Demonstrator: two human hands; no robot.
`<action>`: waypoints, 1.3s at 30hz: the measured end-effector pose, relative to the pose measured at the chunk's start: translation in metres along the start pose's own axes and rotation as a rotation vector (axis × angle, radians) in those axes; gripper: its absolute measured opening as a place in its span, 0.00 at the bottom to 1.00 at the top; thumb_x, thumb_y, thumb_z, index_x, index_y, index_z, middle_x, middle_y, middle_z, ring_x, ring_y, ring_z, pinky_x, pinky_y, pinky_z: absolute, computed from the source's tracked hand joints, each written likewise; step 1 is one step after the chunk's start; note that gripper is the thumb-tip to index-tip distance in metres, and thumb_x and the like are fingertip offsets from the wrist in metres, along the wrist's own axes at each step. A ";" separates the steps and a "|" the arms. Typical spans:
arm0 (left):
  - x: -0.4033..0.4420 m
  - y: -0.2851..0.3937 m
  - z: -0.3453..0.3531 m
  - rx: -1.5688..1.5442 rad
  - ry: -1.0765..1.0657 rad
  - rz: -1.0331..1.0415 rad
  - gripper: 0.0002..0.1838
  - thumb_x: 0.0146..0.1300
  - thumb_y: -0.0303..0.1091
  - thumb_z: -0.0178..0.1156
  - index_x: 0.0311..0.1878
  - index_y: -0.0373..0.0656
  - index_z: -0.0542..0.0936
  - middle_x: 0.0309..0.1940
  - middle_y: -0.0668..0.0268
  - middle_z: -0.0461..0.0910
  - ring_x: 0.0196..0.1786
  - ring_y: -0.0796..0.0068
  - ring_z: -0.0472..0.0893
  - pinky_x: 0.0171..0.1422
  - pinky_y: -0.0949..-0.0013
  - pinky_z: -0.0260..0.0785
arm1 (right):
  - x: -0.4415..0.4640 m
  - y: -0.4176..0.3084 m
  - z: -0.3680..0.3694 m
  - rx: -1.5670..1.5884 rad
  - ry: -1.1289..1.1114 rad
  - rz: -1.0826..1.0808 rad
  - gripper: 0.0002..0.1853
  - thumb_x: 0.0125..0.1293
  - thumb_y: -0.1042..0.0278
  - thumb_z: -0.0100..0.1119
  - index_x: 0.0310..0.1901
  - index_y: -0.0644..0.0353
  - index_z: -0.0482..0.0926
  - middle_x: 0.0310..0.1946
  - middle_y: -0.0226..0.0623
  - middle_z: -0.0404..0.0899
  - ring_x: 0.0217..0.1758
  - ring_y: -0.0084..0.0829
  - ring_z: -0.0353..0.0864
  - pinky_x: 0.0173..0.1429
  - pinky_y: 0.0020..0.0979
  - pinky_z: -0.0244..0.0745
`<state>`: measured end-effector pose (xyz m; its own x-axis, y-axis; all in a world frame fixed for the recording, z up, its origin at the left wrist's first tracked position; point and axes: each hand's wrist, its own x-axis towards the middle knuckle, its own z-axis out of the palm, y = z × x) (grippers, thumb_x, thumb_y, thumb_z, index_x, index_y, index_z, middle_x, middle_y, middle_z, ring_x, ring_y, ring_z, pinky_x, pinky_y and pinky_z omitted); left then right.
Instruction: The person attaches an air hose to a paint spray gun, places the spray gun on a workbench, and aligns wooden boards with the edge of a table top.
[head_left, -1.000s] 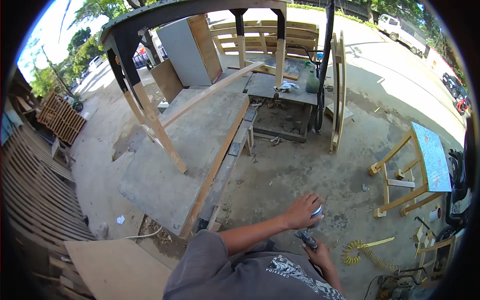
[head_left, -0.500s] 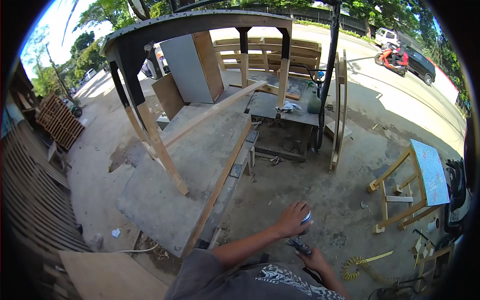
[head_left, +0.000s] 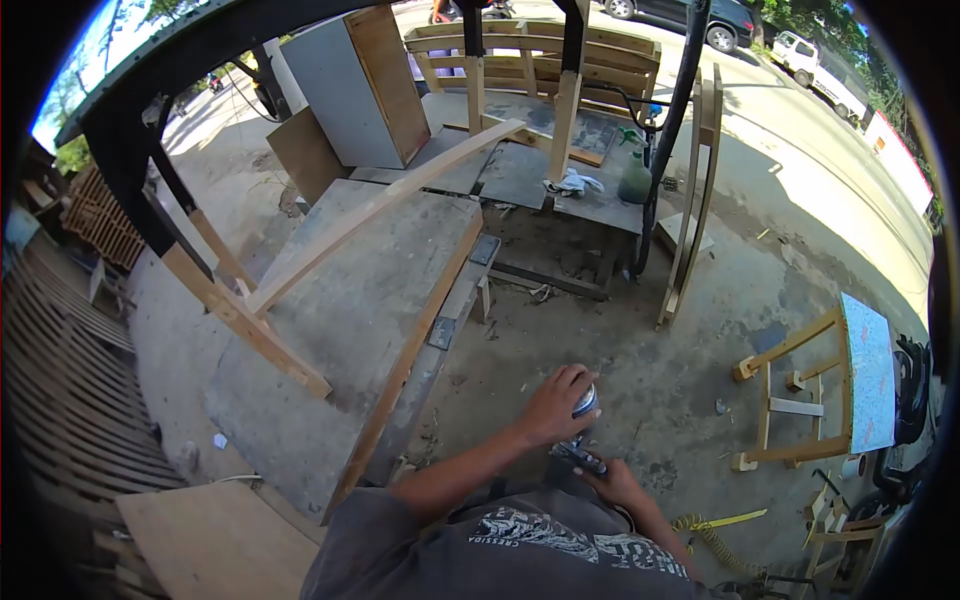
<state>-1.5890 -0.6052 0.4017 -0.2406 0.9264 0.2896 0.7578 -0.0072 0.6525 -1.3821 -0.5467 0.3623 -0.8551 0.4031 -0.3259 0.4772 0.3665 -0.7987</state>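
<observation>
My left hand (head_left: pixel 558 408) is closed over the round, shiny cup (head_left: pixel 585 401) of a spray gun, its fingers wrapped across the top. Below it, the dark metal spray gun (head_left: pixel 578 458) is gripped by my right hand (head_left: pixel 622 484). Both hands are close together in front of my torso, above the concrete floor. The gun's trigger and the inside of my left palm are hidden.
A large grey board (head_left: pixel 350 270) edged with wood lies at left, with a wooden frame, partly black, standing on it. A green spray bottle (head_left: pixel 634 182) and white rag (head_left: pixel 574 184) sit beyond. At right are a blue-topped stool (head_left: pixel 866 370) and coiled yellow hose (head_left: pixel 718 545).
My view has tilted down and shifted, and both hands sit a little further left and higher in it. They keep hold of the spray gun. Vehicles on the road have moved.
</observation>
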 end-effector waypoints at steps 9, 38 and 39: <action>0.157 -0.069 0.004 -0.846 0.366 -0.331 0.49 0.46 0.41 0.72 0.66 0.42 0.51 0.61 0.55 0.62 0.64 0.65 0.64 0.67 0.62 0.57 | 0.180 -0.011 -0.160 0.010 -0.100 -0.219 0.22 0.59 0.60 0.60 0.54 0.58 0.74 0.32 0.51 0.79 0.36 0.46 0.81 0.41 0.37 0.72; 0.278 -0.301 -0.209 0.152 1.198 -0.686 0.29 0.42 0.31 0.73 0.47 0.37 0.71 0.40 0.62 0.78 0.43 0.72 0.78 0.50 0.67 0.70 | 0.893 -0.042 -0.339 0.696 0.364 -0.348 0.20 0.46 0.71 0.70 0.42 0.64 0.76 0.35 0.34 0.78 0.38 0.28 0.78 0.45 0.30 0.72; 0.269 -0.314 -0.207 0.208 1.214 -0.707 0.31 0.42 0.32 0.73 0.49 0.37 0.69 0.41 0.62 0.77 0.45 0.71 0.77 0.51 0.67 0.69 | 0.887 -0.046 -0.337 0.782 0.364 -0.351 0.21 0.46 0.73 0.70 0.43 0.64 0.75 0.36 0.35 0.79 0.39 0.30 0.79 0.46 0.32 0.73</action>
<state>-2.0172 -0.4321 0.4196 -0.8830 -0.1825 0.4323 0.3089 0.4675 0.8283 -2.0946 0.0766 0.2801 -0.7450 0.6631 0.0722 -0.1826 -0.0987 -0.9782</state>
